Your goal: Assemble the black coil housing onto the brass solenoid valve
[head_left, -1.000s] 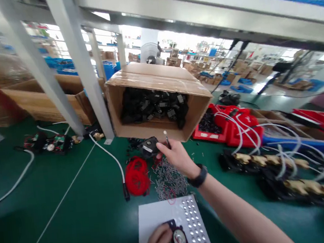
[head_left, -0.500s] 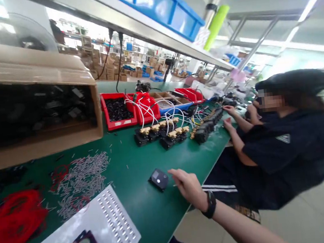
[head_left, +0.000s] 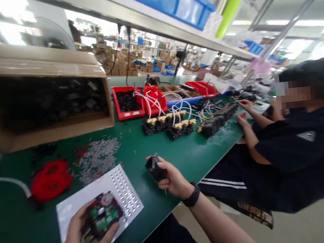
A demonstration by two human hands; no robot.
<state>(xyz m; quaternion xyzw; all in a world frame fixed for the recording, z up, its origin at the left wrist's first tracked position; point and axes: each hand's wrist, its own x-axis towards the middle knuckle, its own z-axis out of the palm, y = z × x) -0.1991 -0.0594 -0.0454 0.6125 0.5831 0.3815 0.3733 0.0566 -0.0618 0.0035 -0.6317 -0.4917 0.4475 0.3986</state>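
Observation:
My left hand (head_left: 78, 240) grips a small black unit with a green circuit board (head_left: 104, 215) and red wires, held over a white perforated plate (head_left: 119, 186) at the near edge of the green bench. Fingers of my right hand (head_left: 171, 178) wrap round a small black housing (head_left: 154, 169), lifted just above the bench mat to the right of the plate. A black watch sits on that wrist.
A cardboard box (head_left: 48, 132) lying on its side holds black parts. Red wire coil (head_left: 50, 180), a pile of metal pins (head_left: 98, 158), red bins (head_left: 128, 103) and valve blocks with white tubes (head_left: 168, 123) lie behind. A co-worker in black (head_left: 296, 150) sits on the right.
My right hand has picked the black housing up off the mat and drawn it toward me. My left hand has lifted the circuit-board unit into fuller view. The view swung slightly left.

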